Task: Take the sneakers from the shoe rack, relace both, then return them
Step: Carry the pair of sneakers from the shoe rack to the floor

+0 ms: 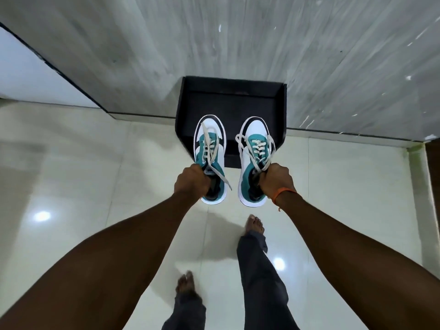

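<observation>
You're standing barefoot on a glossy cream tile floor (95, 186), facing a grey streaked wall (238, 39). The black shoe rack (281, 110) sits against that wall, and its top shelf looks bare from here. Two sneakers, white and teal with cream laces: your left hand (191, 183) is clamped on the collar of the left sneaker (210, 148), your right hand (276, 181) on the right sneaker (253, 158). Both hang toes-forward, just over the rack's front edge.

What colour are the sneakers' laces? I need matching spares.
Cream, off-white laces on both sneakers, seen best in the head view.
</observation>
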